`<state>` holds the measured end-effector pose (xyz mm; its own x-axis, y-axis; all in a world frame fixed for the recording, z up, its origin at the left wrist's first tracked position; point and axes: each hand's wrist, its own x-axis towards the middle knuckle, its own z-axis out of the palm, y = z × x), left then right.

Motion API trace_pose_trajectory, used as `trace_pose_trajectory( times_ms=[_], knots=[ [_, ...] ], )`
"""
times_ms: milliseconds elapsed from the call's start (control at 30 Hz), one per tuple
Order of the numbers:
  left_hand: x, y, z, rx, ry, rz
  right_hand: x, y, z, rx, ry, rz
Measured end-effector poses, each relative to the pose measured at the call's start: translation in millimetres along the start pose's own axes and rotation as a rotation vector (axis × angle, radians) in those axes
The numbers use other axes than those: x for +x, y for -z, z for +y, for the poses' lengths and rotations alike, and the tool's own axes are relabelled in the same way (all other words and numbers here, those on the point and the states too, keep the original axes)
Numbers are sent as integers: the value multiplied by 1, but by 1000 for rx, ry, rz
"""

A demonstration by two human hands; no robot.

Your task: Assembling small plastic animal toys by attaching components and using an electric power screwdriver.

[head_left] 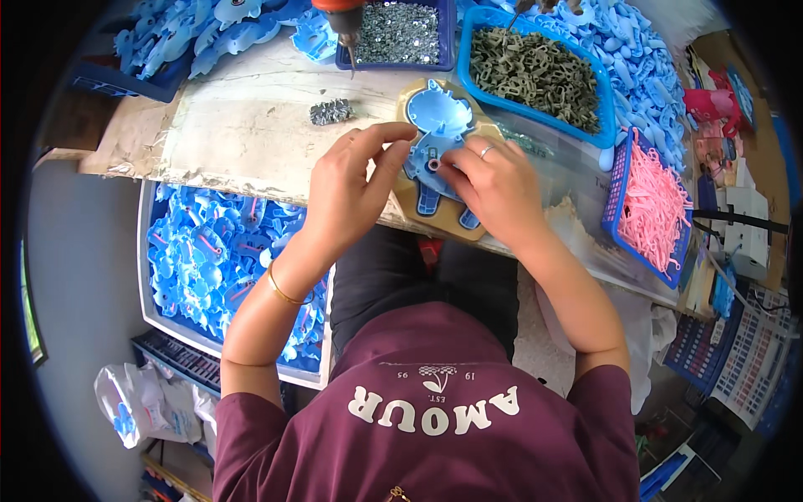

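Note:
A light-blue plastic toy shell (438, 113) lies in a tan fixture (404, 188) at the front edge of the bench, its hollow side up. My right hand (502, 184), with a ring on one finger, reaches in from the right. Its thumb and fingertips are closed on a small round pinkish piece (434, 165) at the middle of the shell. At the shell's left edge is my left hand (351, 184), thumb and forefinger apart with nothing visible between them. What lies under the right fingertips is partly hidden.
An orange power screwdriver (339, 7) hangs above the bench, near a tray of small metal screws (400, 33). A blue tub (609, 109) holds grey-green parts. Pink straps (652, 201) fill a basket at right. Blue shells (209, 251) fill a box below left. A small dark magnet-like block (331, 111) bears screws.

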<state>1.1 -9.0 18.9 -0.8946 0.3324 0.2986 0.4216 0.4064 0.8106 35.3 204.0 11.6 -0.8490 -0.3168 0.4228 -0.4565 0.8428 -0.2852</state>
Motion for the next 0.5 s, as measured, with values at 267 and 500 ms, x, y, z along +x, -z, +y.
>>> trace_pose_trajectory(
  times_ms=[267, 500],
  knots=[
    [-3, -6, -12, 244, -376, -35, 3, -1, 2, -17, 42, -88],
    [-9, -14, -21, 449, -534, -247, -7, 13, 1, -6, 17, -30]
  ],
)
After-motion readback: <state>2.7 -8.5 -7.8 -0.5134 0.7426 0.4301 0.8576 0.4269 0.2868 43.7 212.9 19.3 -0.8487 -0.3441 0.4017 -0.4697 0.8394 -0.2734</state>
